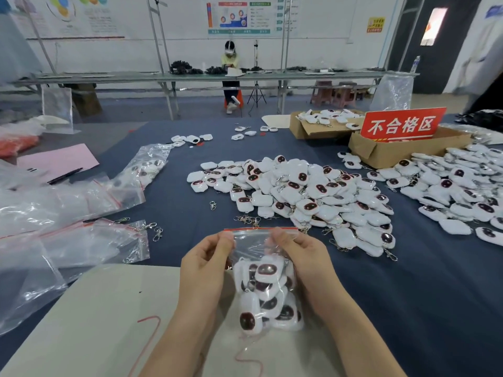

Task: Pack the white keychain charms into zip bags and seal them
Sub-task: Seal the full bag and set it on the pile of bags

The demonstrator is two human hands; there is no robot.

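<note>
Empty bags (89, 240) lie stacked at the left of the desk (408, 295). At near centre, the left hand (209, 265) holds the filled zip bag (261, 240); its grip pinches the top left corner just below the red seal strip. White keychain charms (265, 292) fill the lower part of the bag. The grip of the right hand (302, 257) pinches the top right corner likewise. Farther back, a loose charm pile (313, 197) spreads from centre to right. A cardboard box (402, 153) stands at far right.

Only one sign reads clearly: a red board (402, 123) with white characters 不合格区, standing in a cardboard box (386, 155) — wall posters (239, 14) and a yellow notice (375, 25) are too blurred.
</note>
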